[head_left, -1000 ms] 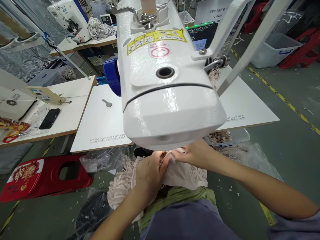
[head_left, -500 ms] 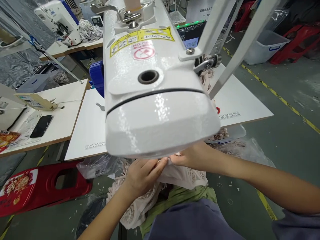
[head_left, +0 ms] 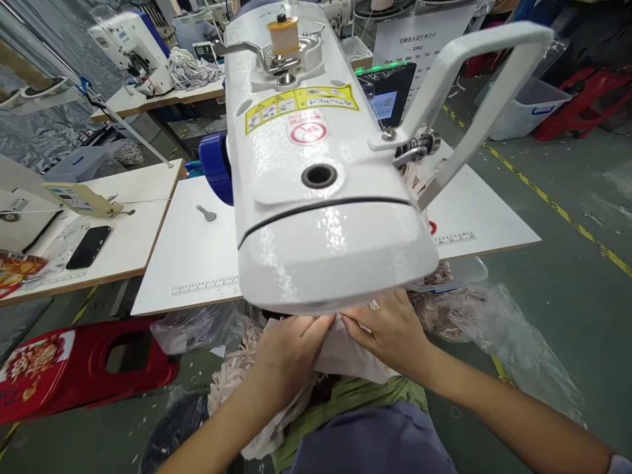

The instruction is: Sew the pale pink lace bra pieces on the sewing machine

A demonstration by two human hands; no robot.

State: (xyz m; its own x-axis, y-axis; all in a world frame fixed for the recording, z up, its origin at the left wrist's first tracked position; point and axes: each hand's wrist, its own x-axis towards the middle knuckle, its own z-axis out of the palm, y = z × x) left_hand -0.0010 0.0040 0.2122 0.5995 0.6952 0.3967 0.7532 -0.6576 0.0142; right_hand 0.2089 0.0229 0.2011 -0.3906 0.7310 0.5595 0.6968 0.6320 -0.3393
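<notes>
A big white sewing machine (head_left: 316, 191) fills the middle of the head view and hides the needle area. Just under its near end, my left hand (head_left: 286, 352) and my right hand (head_left: 392, 329) both pinch a piece of pale pink lace fabric (head_left: 340, 355). Their fingertips nearly meet at the fabric's edge. More of the pink lace (head_left: 232, 382) hangs down over my lap to the left. A yellow thread bobbin (head_left: 283, 34) sits on top of the machine.
The white sewing table (head_left: 197, 250) carries a printed ruler strip. To the left stands another table with a black phone (head_left: 89, 247). A red plastic stool (head_left: 74, 362) lies on the floor. Clear plastic bags (head_left: 498, 336) with lace sit at the right.
The view lifted and drew back a little, so more of the machine top shows. Both hands stayed pinched on the fabric and shifted slightly lower and closer together.
</notes>
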